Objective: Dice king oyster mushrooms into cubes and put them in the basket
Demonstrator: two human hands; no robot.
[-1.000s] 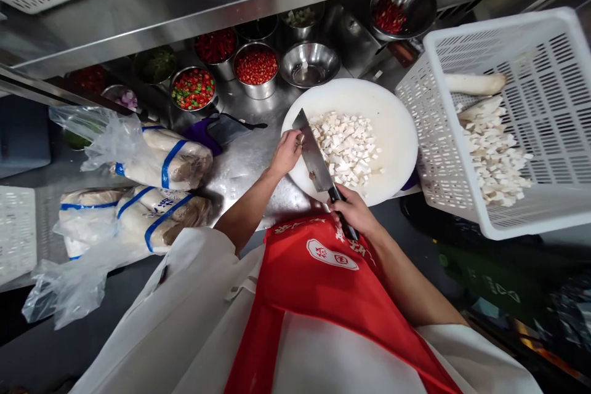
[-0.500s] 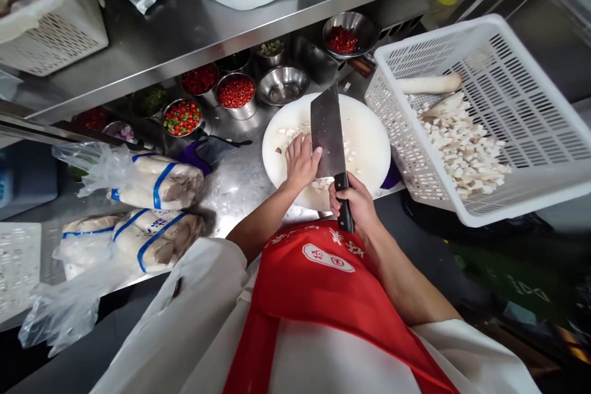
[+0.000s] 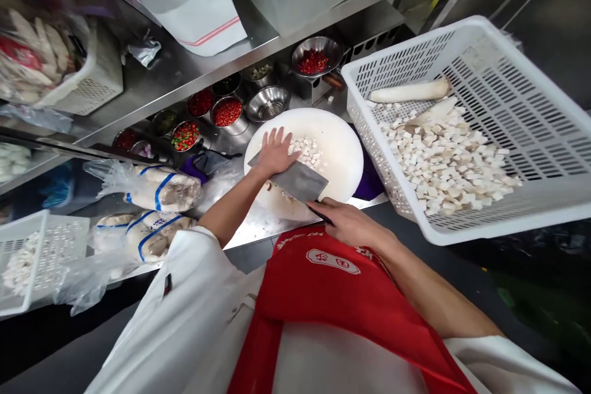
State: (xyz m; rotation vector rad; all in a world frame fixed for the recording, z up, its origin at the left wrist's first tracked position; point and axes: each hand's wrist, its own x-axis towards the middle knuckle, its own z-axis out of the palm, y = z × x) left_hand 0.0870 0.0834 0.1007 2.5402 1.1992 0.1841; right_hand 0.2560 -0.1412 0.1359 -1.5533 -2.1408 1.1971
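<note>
My right hand [image 3: 353,221] is wrapped around the black handle of a cleaver [image 3: 302,182], whose wide blade lies nearly flat, pointing left, over the near part of a round white cutting board [image 3: 344,138]. My left hand [image 3: 276,154] has its fingers spread, pointing away from me over the board's left side. It overlaps the far edge of the blade; whether the palm presses on the metal is hidden. Diced white mushroom [image 3: 308,152] sits in a small pile just right of my left fingers. A few scraps lie by the near edge of the blade.
At right stands a white perforated basket [image 3: 427,231] with diced mushroom and a whole mushroom stem [image 3: 410,91]. Behind the board are steel bowls, one with chopped red chili [image 3: 227,112], under a steel shelf [image 3: 180,71]. Bagged mushrooms [image 3: 164,189] lie left.
The cleaver has turned from pointing away to lying leftward, low over the board. My left hand has shifted left and spread its fingers. The view has moved, showing more of the shelf.
</note>
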